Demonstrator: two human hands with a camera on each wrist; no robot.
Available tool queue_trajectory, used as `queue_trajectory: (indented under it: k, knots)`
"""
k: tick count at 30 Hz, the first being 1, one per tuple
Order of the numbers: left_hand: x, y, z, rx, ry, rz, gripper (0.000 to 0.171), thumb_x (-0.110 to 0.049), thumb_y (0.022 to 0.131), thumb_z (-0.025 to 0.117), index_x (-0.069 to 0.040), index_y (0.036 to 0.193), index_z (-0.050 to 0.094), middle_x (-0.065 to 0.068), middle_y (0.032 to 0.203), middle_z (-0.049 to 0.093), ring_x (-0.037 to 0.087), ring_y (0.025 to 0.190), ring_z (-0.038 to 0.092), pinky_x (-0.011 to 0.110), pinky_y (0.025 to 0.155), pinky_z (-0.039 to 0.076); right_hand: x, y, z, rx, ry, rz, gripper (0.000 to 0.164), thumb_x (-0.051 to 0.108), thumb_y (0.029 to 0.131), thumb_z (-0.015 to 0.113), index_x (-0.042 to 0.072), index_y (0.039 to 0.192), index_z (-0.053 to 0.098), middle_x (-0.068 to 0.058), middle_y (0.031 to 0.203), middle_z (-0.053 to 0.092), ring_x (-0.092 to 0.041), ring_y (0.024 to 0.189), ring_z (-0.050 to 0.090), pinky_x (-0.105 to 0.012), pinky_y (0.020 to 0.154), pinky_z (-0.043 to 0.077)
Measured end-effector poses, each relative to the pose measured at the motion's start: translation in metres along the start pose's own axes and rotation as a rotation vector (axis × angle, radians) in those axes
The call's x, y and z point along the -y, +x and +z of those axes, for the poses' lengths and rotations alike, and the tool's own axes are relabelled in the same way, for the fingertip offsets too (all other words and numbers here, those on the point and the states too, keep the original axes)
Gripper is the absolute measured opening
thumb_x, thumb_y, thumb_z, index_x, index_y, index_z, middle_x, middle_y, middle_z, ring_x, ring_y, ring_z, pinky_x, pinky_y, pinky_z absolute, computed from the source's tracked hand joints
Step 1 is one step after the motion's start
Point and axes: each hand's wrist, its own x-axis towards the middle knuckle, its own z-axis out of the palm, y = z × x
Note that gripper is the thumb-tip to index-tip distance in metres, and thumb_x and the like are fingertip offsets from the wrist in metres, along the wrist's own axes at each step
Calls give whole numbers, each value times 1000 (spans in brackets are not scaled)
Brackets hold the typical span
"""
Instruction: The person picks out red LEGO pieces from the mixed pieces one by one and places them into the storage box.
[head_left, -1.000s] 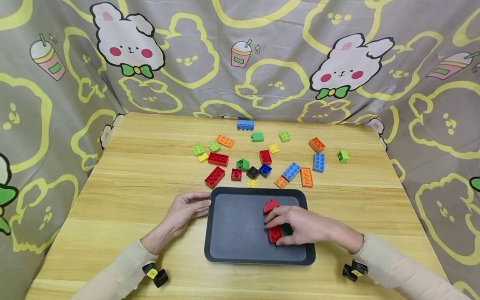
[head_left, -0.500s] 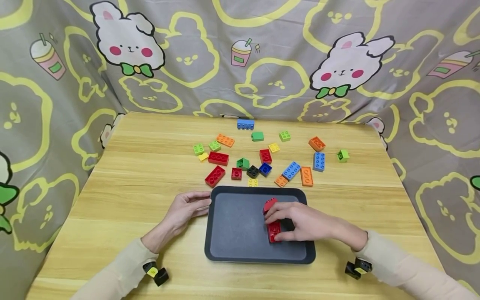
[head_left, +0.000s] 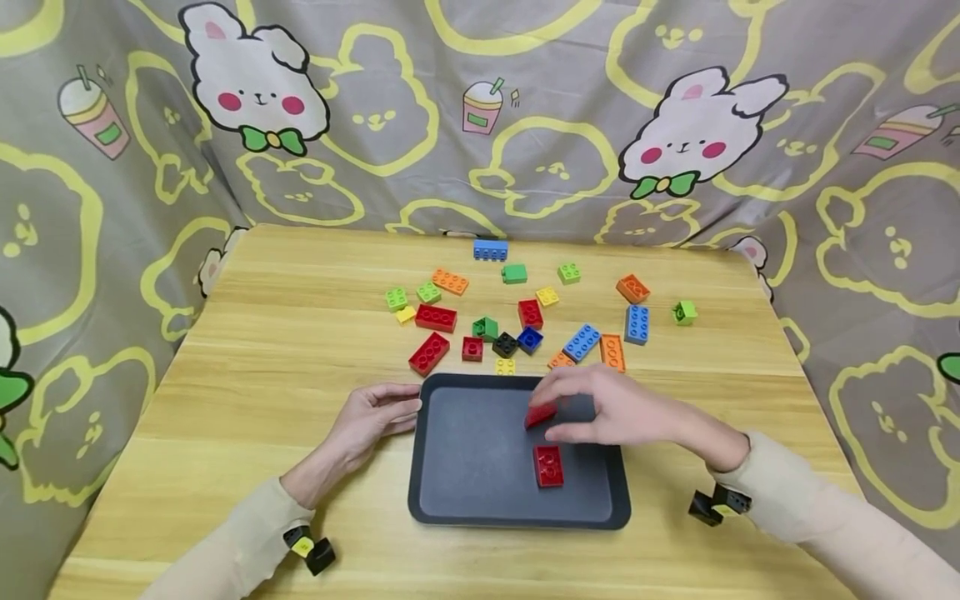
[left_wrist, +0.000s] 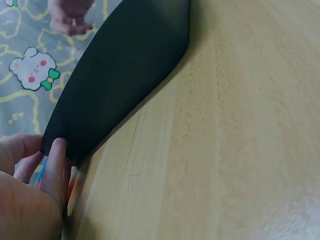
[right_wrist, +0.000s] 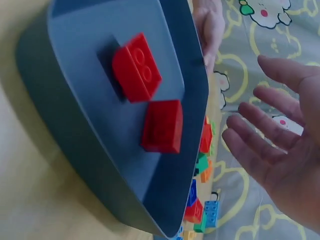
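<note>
A dark grey tray point(head_left: 472, 458) lies on the table with two red toy bricks in it. The nearer brick point(head_left: 548, 467) has its hollow underside up; the farther red brick point(head_left: 540, 413) is partly covered in the head view by my right hand point(head_left: 618, 408). That hand hovers over the tray's right part, fingers spread and holding nothing; in the right wrist view it is apart from both bricks. My left hand point(head_left: 375, 417) touches the outside of the tray's left end with fairly straight fingertips. A finger point(left_wrist: 55, 165) lies against the tray's wall in the left wrist view.
Several loose bricks lie behind the tray, among them a red brick point(head_left: 430, 354), a blue brick point(head_left: 582, 342), an orange brick point(head_left: 612, 352) and a yellow brick point(head_left: 506, 367) close to the tray's far rim. A patterned curtain point(head_left: 555, 100) encloses the table's back and sides.
My right hand has let go of the nearer red brick and moved up and away toward the tray's far side. The brick stays in the tray. My left hand keeps its place.
</note>
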Motion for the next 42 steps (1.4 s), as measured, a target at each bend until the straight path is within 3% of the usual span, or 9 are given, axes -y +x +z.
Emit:
queue_trajectory:
  k: [9, 14, 22, 34, 39, 42]
  knots:
    - [2, -1, -1, 21, -11, 18, 42, 2, 98, 69, 14, 138, 60, -2, 108, 81, 7, 93, 78, 26, 88, 66, -19, 24, -15, -139, 2, 102, 31, 25, 92, 84, 19, 122, 77, 0, 120, 77, -21, 99, 74, -39, 85, 67]
    - [2, -1, -2, 19, -13, 17, 42, 2, 98, 69, 13, 138, 61, -2, 109, 81, 7, 93, 78, 26, 88, 66, -33, 41, -22, -192, 53, 176, 31, 22, 93, 82, 11, 122, 77, -11, 116, 77, -21, 98, 72, -43, 83, 67]
    - [3, 0, -1, 12, -14, 14, 43, 2, 98, 69, 13, 138, 60, -2, 109, 80, 7, 94, 78, 25, 88, 66, -62, 65, -33, -300, 93, 280, 35, 22, 95, 80, 4, 124, 76, -17, 122, 75, -27, 101, 73, -29, 77, 64]
    - [4, 0, -1, -1, 1, 3, 44, 2, 98, 69, 14, 140, 58, -1, 111, 80, 6, 95, 78, 25, 88, 66, -93, 87, -43, -290, 67, 410, 41, 28, 96, 78, 5, 130, 74, -17, 129, 75, -32, 104, 73, -31, 75, 60]
    - [4, 0, -2, -2, 6, 0, 44, 1, 98, 69, 14, 139, 59, -1, 112, 80, 6, 95, 77, 25, 88, 66, -103, 97, -44, -263, 70, 497, 46, 32, 96, 78, 5, 133, 72, -17, 131, 74, -34, 93, 77, -36, 70, 64]
    - [4, 1, -2, -1, 8, 0, 45, 1, 98, 69, 14, 140, 58, 0, 112, 80, 6, 95, 77, 25, 88, 66, -107, 102, -43, -253, 43, 536, 47, 33, 95, 78, 6, 133, 71, -16, 132, 73, -32, 94, 77, -38, 73, 65]
